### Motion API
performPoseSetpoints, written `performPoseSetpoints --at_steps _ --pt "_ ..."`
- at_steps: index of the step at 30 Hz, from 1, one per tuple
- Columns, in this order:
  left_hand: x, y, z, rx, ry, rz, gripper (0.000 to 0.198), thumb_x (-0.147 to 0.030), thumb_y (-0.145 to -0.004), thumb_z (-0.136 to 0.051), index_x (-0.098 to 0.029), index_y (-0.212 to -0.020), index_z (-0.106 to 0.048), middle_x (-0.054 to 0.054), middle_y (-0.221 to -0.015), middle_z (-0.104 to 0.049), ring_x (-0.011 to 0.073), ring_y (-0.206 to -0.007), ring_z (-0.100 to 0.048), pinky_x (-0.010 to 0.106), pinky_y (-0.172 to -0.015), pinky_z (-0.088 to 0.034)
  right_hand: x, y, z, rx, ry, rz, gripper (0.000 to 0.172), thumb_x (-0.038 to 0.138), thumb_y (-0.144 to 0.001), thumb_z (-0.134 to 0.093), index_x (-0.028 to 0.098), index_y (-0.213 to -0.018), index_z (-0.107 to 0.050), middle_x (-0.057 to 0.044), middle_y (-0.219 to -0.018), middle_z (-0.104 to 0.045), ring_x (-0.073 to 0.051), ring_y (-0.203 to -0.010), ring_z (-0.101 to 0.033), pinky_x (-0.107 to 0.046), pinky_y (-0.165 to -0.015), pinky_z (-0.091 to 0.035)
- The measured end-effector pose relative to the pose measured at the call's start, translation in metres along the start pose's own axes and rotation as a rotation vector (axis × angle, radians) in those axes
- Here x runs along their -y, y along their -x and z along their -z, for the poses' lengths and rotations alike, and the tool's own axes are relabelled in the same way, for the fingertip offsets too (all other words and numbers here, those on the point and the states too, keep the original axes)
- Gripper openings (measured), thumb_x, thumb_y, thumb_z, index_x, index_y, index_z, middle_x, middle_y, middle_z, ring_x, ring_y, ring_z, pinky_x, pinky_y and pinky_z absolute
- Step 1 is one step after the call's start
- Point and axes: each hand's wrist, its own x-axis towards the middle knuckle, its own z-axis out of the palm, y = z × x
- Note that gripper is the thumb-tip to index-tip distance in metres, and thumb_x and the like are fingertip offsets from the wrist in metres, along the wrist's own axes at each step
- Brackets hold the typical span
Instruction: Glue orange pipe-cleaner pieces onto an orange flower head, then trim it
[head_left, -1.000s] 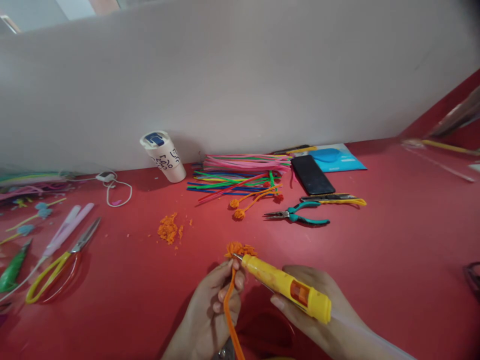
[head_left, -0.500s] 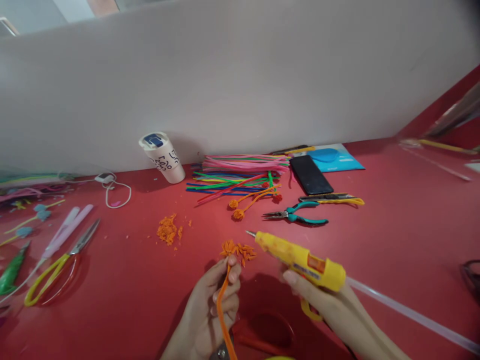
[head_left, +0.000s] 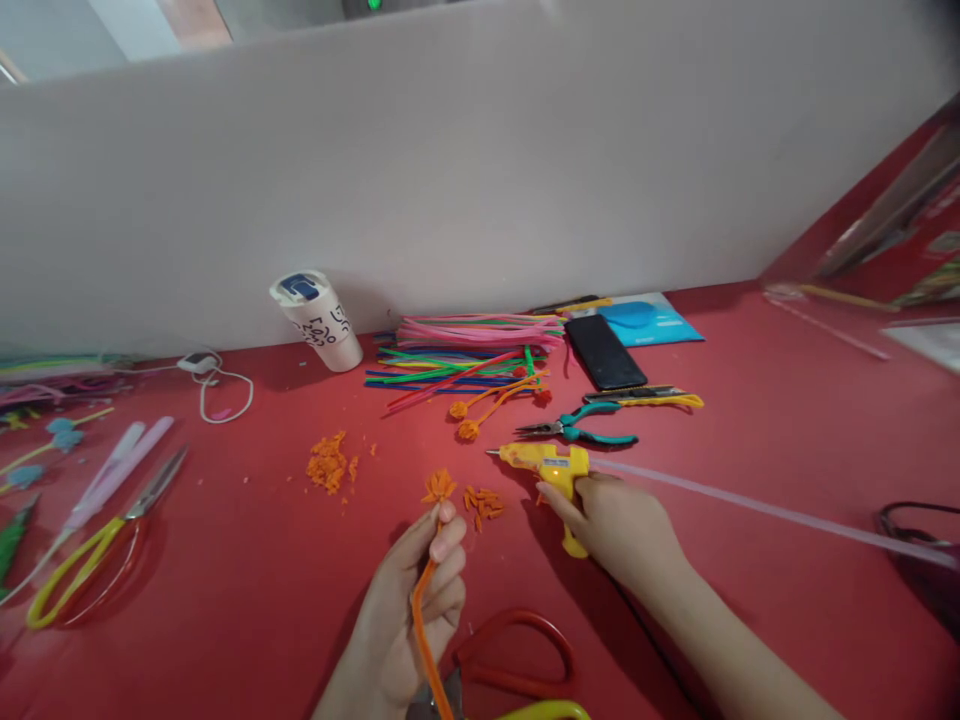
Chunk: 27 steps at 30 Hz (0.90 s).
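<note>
My left hand (head_left: 422,580) pinches an orange pipe-cleaner stem (head_left: 422,620) just below its spiky orange flower head (head_left: 440,486); the stem's lower end hangs down past the palm. My right hand (head_left: 615,520) is closed around the handle of a yellow hot glue gun (head_left: 540,458), which is on its side at the table, nozzle pointing left. A long clear glue stick (head_left: 720,488) sticks out of its back. Between the hands lies a small pile of short orange pieces (head_left: 484,505). Scissors with red and yellow handles (head_left: 517,650) lie below, partly hidden by my left hand.
Green-handled pliers (head_left: 577,428), a phone (head_left: 604,352), and a cutter (head_left: 645,397) lie to the back right. Finished orange flowers (head_left: 469,430) sit before bundled pipe cleaners (head_left: 472,332). Farther left are orange fluff (head_left: 327,464), a tumbler (head_left: 319,320) and more scissors (head_left: 105,545).
My right hand has lowered the glue gun and turned it onto its side at the table. My left hand has shifted slightly left and up with the flower, away from the loose pieces.
</note>
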Motion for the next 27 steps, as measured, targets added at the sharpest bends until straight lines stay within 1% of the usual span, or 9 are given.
performPoseSetpoints --at_steps 2,4,6,8,10,14,19,24,27 --pt "0.0 0.0 -0.001 0.026 0.015 0.001 0.045 -0.02 -0.097 -0.016 -0.01 -0.072 -0.052 -0.006 -0.052 -0.042 0.0001 -0.031 -0.032 0.01 -0.029 -0.023 0.003 0.002 0.003 -0.054 0.073 0.051 0.041 0.039 -0.086 -0.045 0.016 -0.052 -0.054 -0.012 -0.055 -0.058 -0.02 -0.051 -0.053 -0.027 -0.046 -0.021" --pt "0.0 0.0 0.0 0.048 0.016 0.015 0.046 -0.02 -0.097 -0.016 -0.009 -0.073 -0.053 -0.005 -0.052 -0.043 0.0002 -0.031 -0.032 0.011 -0.029 -0.023 0.009 0.004 0.003 -0.084 0.091 0.17 0.035 0.032 -0.088 -0.043 0.015 -0.062 -0.059 -0.013 -0.066 -0.061 -0.021 -0.059 -0.056 -0.028 -0.05 -0.027" --pt "0.002 -0.001 0.001 0.061 0.007 0.028 0.046 -0.02 -0.097 -0.017 -0.009 -0.074 -0.054 -0.005 -0.052 -0.044 0.0002 -0.031 -0.033 0.011 -0.03 -0.023 0.018 0.006 0.0 -0.07 0.068 0.348 0.022 0.024 -0.087 -0.045 0.016 -0.073 -0.061 -0.008 -0.075 -0.062 -0.018 -0.067 -0.056 -0.027 -0.057 -0.033" --pt "0.003 -0.001 0.001 0.064 0.002 0.029 0.046 -0.019 -0.097 -0.016 -0.008 -0.074 -0.054 -0.005 -0.053 -0.045 0.0001 -0.031 -0.033 0.011 -0.03 -0.022 0.028 0.008 -0.008 -0.038 0.042 0.512 0.014 0.018 -0.084 -0.051 0.019 -0.075 -0.061 -0.003 -0.075 -0.061 -0.016 -0.07 -0.054 -0.026 -0.064 -0.036" --pt "0.004 -0.001 0.001 0.06 0.001 0.026 0.047 -0.019 -0.097 -0.016 -0.008 -0.073 -0.055 -0.004 -0.053 -0.045 -0.0001 -0.031 -0.034 0.011 -0.03 -0.022 0.035 0.009 -0.018 -0.041 0.041 0.592 0.013 0.014 -0.083 -0.053 0.019 -0.075 -0.061 -0.002 -0.075 -0.06 -0.017 -0.073 -0.051 -0.027 -0.068 -0.036" --pt "0.004 -0.001 0.001 0.052 -0.019 0.034 0.047 -0.019 -0.097 -0.017 -0.008 -0.072 -0.055 -0.004 -0.052 -0.046 -0.0003 -0.03 -0.034 0.011 -0.03 -0.021 0.037 0.009 -0.033 -0.081 0.057 0.647 0.015 0.012 -0.085 -0.053 0.018 -0.072 -0.059 -0.003 -0.074 -0.058 -0.017 -0.071 -0.046 -0.03 -0.067 -0.032" --pt "0.004 -0.002 0.002 0.051 -0.022 0.037 0.049 -0.02 -0.097 -0.015 -0.008 -0.072 -0.055 -0.004 -0.052 -0.046 -0.0001 -0.03 -0.032 0.011 -0.03 -0.021 0.038 0.009 -0.035 -0.125 0.045 0.665 0.015 0.013 -0.083 -0.055 0.017 -0.069 -0.057 -0.003 -0.071 -0.055 -0.017 -0.069 -0.042 -0.031 -0.065 -0.029" --pt "0.005 -0.001 0.0 0.059 -0.023 0.046 0.048 -0.019 -0.097 -0.014 -0.009 -0.071 -0.054 -0.004 -0.052 -0.046 -0.0001 -0.03 -0.03 0.011 -0.03 -0.02 0.041 0.01 -0.037 -0.117 -0.009 0.691 0.007 0.013 -0.082 -0.057 0.019 -0.08 -0.06 -0.003 -0.08 -0.058 -0.019 -0.075 -0.042 -0.033 -0.068 -0.028" --pt "0.005 0.0 0.0 0.061 -0.013 0.043 0.048 -0.019 -0.097 -0.014 -0.009 -0.072 -0.054 -0.005 -0.052 -0.045 -0.0002 -0.03 -0.03 0.011 -0.03 -0.021 0.042 0.008 -0.042 -0.094 -0.049 0.678 0.011 0.011 -0.083 -0.055 0.018 -0.075 -0.058 -0.005 -0.078 -0.058 -0.02 -0.075 -0.042 -0.034 -0.069 -0.028"
